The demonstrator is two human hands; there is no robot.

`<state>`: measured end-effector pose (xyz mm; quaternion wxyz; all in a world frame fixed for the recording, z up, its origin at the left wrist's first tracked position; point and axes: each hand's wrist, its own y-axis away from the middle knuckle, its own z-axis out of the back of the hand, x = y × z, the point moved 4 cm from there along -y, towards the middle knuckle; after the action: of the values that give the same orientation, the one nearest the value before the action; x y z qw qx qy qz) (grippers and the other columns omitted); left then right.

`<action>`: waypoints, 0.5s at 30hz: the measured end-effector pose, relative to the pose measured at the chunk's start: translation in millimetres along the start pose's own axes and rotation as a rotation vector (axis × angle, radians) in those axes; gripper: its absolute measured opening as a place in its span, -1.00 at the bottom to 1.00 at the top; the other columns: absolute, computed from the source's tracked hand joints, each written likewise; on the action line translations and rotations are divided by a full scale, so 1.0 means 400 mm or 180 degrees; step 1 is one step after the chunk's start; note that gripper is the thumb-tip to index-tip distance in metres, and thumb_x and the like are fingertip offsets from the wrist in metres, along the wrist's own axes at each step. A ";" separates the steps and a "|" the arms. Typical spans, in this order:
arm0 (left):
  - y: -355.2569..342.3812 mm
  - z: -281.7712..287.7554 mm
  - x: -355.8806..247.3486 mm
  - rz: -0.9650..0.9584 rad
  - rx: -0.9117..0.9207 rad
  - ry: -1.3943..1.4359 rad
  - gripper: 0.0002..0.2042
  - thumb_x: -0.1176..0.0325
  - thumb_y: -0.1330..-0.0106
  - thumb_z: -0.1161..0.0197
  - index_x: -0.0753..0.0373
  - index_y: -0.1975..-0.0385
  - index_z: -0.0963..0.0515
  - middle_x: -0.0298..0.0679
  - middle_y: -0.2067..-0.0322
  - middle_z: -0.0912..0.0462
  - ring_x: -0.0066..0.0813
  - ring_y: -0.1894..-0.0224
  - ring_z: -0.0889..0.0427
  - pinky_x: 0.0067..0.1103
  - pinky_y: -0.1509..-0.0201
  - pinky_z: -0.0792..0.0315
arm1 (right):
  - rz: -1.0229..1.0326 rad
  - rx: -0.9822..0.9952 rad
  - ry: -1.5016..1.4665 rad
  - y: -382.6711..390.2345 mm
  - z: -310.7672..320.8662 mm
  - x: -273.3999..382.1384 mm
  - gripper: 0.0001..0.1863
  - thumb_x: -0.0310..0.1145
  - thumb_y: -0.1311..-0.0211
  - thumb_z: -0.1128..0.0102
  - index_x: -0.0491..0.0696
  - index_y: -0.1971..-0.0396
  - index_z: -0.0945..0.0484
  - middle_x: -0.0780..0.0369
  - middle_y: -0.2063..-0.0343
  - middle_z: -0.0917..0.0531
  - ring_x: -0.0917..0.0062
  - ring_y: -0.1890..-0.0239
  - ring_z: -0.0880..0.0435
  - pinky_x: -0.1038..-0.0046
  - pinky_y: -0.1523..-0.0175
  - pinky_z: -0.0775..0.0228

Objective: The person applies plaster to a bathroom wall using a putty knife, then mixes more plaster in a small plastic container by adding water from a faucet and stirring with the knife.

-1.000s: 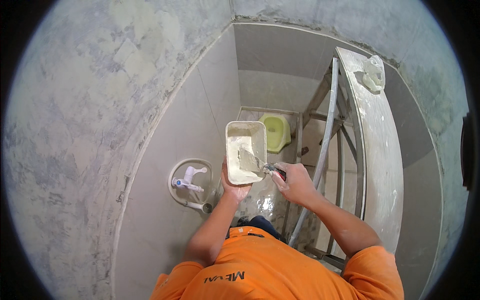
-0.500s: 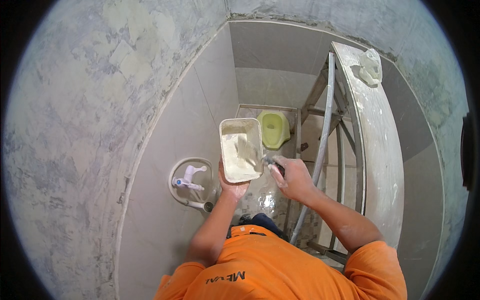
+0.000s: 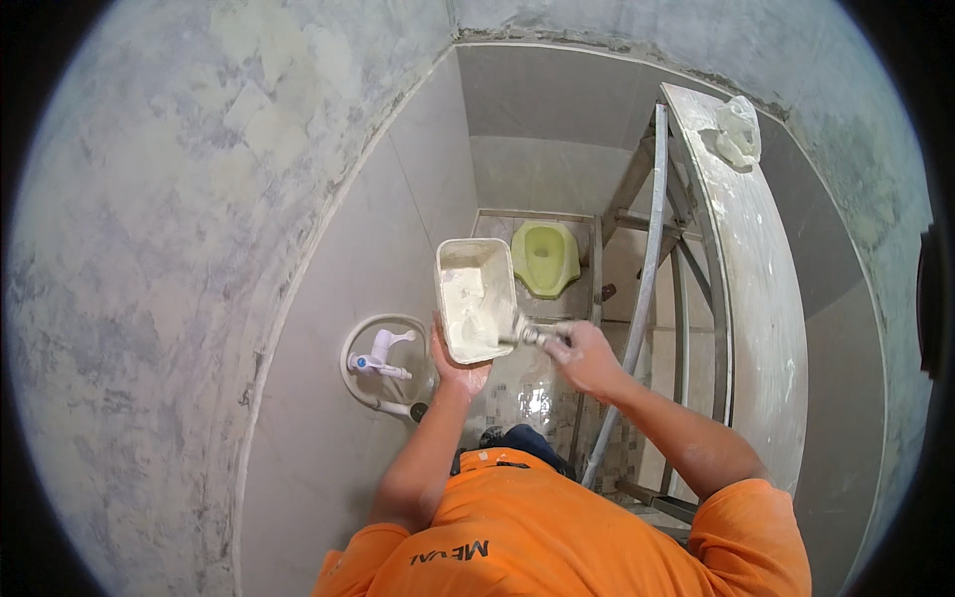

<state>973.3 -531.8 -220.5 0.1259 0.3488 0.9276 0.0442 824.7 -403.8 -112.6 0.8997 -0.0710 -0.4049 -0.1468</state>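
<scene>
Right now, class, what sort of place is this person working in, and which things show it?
Most likely a small toilet room being finished. A green squat toilet sits in the floor, a wall tap juts from grey wall tiles, and bare plaster lies above them.

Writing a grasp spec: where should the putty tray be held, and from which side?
Hold the tray under its near short end, palm up from below, as the left hand does. The open top holds wet putty, and the scraper in the right hand enters over the right rim, so these stay free.
</scene>
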 end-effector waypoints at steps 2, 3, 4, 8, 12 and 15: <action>0.008 -0.024 0.001 -0.0042 -0.0308 -0.0168 -0.43 -0.14 -0.51 0.07 0.10 -0.33 -0.42 -0.19 -0.24 -0.55 -0.13 -0.22 -0.56 -0.12 -0.35 -0.41 | -0.0081 -0.0273 -0.0295 0.004 0.010 0.001 -0.72 -0.30 -0.34 -0.15 -0.27 0.29 -0.60 -0.19 0.42 -0.60 -0.21 0.26 -0.57 0.05 0.16 -0.41; 0.007 -0.014 0.005 -0.0026 -0.0312 -0.0171 -0.43 -0.14 -0.51 0.07 0.10 -0.33 -0.42 -0.19 -0.24 -0.55 -0.13 -0.22 -0.56 -0.12 -0.35 -0.41 | -0.0254 0.0006 -0.0073 0.010 -0.002 -0.004 -0.73 -0.31 -0.34 -0.15 -0.26 0.28 -0.61 -0.19 0.43 -0.59 -0.20 0.28 -0.56 0.07 0.19 -0.40; 0.005 -0.013 0.009 0.0039 -0.0227 -0.0173 -0.43 -0.14 -0.51 0.08 0.11 -0.34 -0.41 -0.19 -0.24 -0.55 -0.13 -0.23 -0.56 -0.12 -0.35 -0.41 | -0.0404 0.0284 0.0153 0.013 -0.010 -0.005 -0.74 -0.31 -0.34 -0.15 -0.24 0.27 -0.61 -0.19 0.43 -0.59 -0.20 0.29 -0.56 0.09 0.21 -0.40; 0.003 -0.010 0.017 -0.0145 -0.0147 -0.0027 -0.42 -0.14 -0.52 0.09 0.12 -0.35 -0.40 -0.19 -0.26 -0.53 -0.12 -0.25 -0.53 -0.12 -0.36 -0.39 | -0.0851 0.0324 -0.0702 0.012 -0.034 -0.028 -0.73 -0.30 -0.34 -0.16 -0.23 0.26 -0.64 -0.18 0.45 -0.60 -0.17 0.29 -0.58 0.10 0.22 -0.40; -0.007 0.003 0.017 -0.0087 0.0007 -0.0021 -0.41 -0.15 -0.53 0.11 0.13 -0.35 -0.39 -0.18 -0.26 -0.52 -0.10 -0.26 -0.53 -0.11 -0.36 -0.39 | -0.0587 0.0206 -0.0706 0.009 -0.031 -0.024 -0.71 -0.27 -0.36 -0.17 -0.24 0.27 -0.64 -0.07 0.54 -0.58 0.05 0.44 -0.59 0.17 0.25 -0.39; 0.002 -0.016 0.018 -0.0149 -0.0067 -0.0124 -0.42 -0.14 -0.53 0.11 0.14 -0.34 -0.40 -0.19 -0.26 -0.52 -0.11 -0.26 -0.52 -0.13 -0.37 -0.37 | -0.0701 0.0211 -0.0852 0.008 -0.043 -0.037 -0.70 -0.27 -0.37 -0.16 -0.25 0.28 -0.64 0.01 0.57 -0.58 0.24 0.48 -0.57 0.23 0.24 -0.41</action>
<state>967.0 -526.5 -215.8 0.1486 0.3265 0.9324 0.0442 828.7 -401.8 -135.3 0.8181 -0.0155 -0.5310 -0.2202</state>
